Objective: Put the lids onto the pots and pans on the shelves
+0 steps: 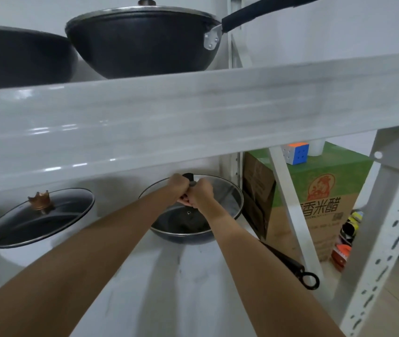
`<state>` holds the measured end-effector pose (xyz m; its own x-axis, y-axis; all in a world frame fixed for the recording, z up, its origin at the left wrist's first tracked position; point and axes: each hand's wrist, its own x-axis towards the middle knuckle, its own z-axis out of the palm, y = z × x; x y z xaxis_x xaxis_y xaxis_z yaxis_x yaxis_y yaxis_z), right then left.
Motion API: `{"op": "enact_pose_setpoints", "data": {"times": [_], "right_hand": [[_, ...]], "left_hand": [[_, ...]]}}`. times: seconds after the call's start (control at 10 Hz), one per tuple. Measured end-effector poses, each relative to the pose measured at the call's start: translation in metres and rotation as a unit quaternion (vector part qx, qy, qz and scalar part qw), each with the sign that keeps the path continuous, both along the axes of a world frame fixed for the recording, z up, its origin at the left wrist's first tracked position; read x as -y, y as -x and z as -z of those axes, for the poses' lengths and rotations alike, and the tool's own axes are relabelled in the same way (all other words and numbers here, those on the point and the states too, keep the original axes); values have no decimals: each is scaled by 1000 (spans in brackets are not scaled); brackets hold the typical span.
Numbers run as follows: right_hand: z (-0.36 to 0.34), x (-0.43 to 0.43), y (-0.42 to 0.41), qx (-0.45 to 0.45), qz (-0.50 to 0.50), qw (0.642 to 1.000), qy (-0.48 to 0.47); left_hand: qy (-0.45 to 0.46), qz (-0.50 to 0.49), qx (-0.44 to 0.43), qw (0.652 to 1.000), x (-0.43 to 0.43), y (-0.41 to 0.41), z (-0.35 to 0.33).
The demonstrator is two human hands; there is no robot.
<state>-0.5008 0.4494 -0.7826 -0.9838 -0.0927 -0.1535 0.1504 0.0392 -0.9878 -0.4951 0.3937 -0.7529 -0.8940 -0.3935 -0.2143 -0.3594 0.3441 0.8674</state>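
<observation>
On the lower shelf [159, 283] a dark pan [184, 235] sits with its long black handle [291, 263] pointing toward me at the right. A glass lid [227, 198] with a metal rim lies tilted over it. Both my left hand [177, 188] and my right hand [202, 194] are closed on the lid's dark knob, side by side. At the left a white pot [23, 254] wears a glass lid [47, 222] with a bronze crown knob. On the upper shelf [193, 117] a black wok [142, 42] carries a lid; a second black wok [18, 57] is cut off at the left.
The upper shelf's white front beam hangs low just above my hands. A slanted white brace [291, 207] and a perforated upright [385, 251] stand at the right. Behind them is a green and brown cardboard box [315, 203] with a puzzle cube [295, 153] on top.
</observation>
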Motion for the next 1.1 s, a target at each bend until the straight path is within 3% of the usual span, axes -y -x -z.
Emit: {"op": "enact_pose_setpoints", "data": {"times": [0.2, 0.3, 0.5, 0.7, 0.9, 1.0, 1.1], "right_hand": [[-3, -2, -8, -21, -9, 998, -59], [-3, -3, -13, -77, 20, 981, -179], [-6, -11, -30, -203, 9, 892, -404], [-18, -22, -59, -253, -6, 812, -526], [-26, -31, -103, -246, -73, 767, -588], [-29, -30, -130, -240, -93, 758, -600], [-32, -33, -155, -260, -110, 756, -590]], "left_hand": [[-19, 10, 0, 1000, -1, -7, -1], [-56, 8, 3, 998, -1, -13, -2], [61, 52, -25, 996, 5, -26, -3], [213, 101, -32, 971, 7, -61, 0], [443, 176, 9, 879, -2, -114, -13], [482, 191, 55, 853, -3, -141, -25], [498, 184, 32, 847, 1, -172, -29]]}}
